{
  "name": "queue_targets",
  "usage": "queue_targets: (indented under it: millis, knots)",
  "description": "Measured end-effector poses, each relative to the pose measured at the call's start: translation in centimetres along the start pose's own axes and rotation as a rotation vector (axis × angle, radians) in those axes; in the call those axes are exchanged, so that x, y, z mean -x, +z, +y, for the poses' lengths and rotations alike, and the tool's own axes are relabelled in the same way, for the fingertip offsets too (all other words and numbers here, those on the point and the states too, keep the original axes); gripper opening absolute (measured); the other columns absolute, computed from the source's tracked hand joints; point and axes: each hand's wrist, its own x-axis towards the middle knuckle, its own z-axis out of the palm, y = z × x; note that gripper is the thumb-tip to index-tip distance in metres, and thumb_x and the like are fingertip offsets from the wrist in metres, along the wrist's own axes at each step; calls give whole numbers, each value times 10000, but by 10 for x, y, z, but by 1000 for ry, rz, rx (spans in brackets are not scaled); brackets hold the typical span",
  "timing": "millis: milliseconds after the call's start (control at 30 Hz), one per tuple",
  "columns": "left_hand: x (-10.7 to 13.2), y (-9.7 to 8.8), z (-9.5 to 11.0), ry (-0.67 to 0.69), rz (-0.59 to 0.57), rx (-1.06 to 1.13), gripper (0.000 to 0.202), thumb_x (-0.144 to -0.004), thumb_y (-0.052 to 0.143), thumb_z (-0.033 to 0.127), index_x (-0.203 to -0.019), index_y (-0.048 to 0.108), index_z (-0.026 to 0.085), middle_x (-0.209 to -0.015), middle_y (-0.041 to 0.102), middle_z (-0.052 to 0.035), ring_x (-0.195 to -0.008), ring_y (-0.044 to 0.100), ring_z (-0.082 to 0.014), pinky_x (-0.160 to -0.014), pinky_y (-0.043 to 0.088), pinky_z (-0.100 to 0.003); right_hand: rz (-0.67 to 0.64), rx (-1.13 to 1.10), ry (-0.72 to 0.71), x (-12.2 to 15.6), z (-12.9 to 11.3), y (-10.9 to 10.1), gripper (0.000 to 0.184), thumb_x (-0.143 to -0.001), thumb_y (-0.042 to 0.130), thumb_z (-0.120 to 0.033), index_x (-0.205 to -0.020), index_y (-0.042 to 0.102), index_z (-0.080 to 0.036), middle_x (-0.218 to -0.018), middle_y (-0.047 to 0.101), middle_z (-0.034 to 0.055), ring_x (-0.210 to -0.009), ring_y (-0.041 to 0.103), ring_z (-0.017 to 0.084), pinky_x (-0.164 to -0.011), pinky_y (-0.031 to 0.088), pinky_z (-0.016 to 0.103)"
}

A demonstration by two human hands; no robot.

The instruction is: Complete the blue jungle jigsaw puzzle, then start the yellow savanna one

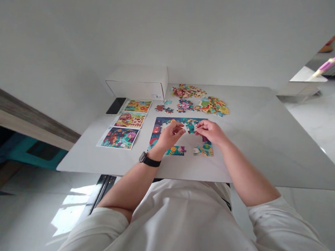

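A partly joined colourful jigsaw puzzle (180,150) lies on the white table (270,149) in front of me. My left hand (171,135), with a black watch on its wrist, hovers over the puzzle's middle with fingers pinched. My right hand (212,131) is close beside it, fingers curled. Between the two hands sits a teal and white puzzle piece (191,127), pinched from both sides. Loose puzzle pieces (212,105) lie in heaps just beyond the puzzle.
Three picture cards (130,119) lie in a column left of the puzzle. A black phone (116,105) rests beside them. A white box (137,82) stands at the table's far edge against the wall. More loose pieces (188,90) lie behind.
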Motion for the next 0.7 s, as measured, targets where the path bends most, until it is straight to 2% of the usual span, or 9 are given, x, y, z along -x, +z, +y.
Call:
queue_targets:
  millis: [200,300,433,567,700]
  knots:
    - [1,7,7,-70,-52,133,346,-913,706,511,-1041,630,198,-919,776,-72,-816,727,-185,-730,537,-299,-78,41,7,4,-5,8,300,-808,849,-467,-912,696,-231,-862,817,56,-816,772,215,-744,589,319]
    - [0,5,8,-74,-41,139,340,-904,709,505,-1016,632,194,-862,766,-61,-777,715,-178,-712,528,-294,-82,70,-22,2,-3,7,261,-843,813,-454,-944,717,-233,-881,816,47,-820,755,202,-752,580,307]
    - [2,3,10,-43,-63,85,315,-907,694,468,-1035,661,182,-841,771,-63,-731,687,-162,-681,505,-280,-23,118,-54,-1,1,3,261,-881,765,-463,-998,743,-231,-916,812,42,-827,733,189,-735,558,281]
    - [4,4,10,-33,-97,-29,343,-903,690,478,-1074,703,180,-832,781,-60,-677,658,-151,-635,479,-266,-76,123,-56,-2,3,1,284,-859,788,-463,-1007,750,-223,-874,794,27,-778,718,175,-707,545,271]
    - [5,5,10,-4,-125,-117,296,-918,673,455,-1047,736,196,-820,791,-48,-674,661,-151,-642,488,-264,-117,143,-72,-1,3,2,255,-824,821,-434,-939,751,-217,-816,781,20,-731,708,171,-686,530,273]
